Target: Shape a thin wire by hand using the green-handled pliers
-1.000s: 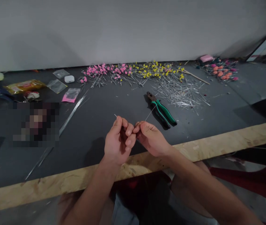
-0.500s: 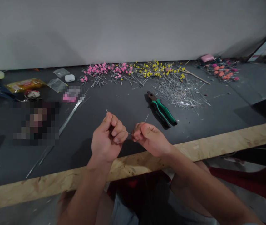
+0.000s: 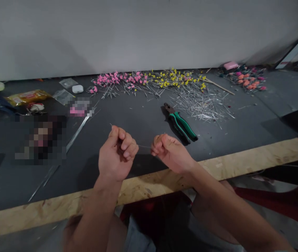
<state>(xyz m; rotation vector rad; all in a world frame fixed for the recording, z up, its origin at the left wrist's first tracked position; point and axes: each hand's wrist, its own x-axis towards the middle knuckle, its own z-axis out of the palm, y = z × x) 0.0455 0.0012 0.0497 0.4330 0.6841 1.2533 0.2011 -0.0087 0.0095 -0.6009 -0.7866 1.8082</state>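
Underneath, dark matting (image 3: 143, 119) covers a wood-edged bench (image 3: 243, 159).

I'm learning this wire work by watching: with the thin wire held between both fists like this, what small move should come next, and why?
Probably keep drawing the fists gently apart to straighten the wire. The left hand and right hand each grip an end, a short span runs between them, and a tip pokes out above the left fist. The pliers lie untouched just beyond.
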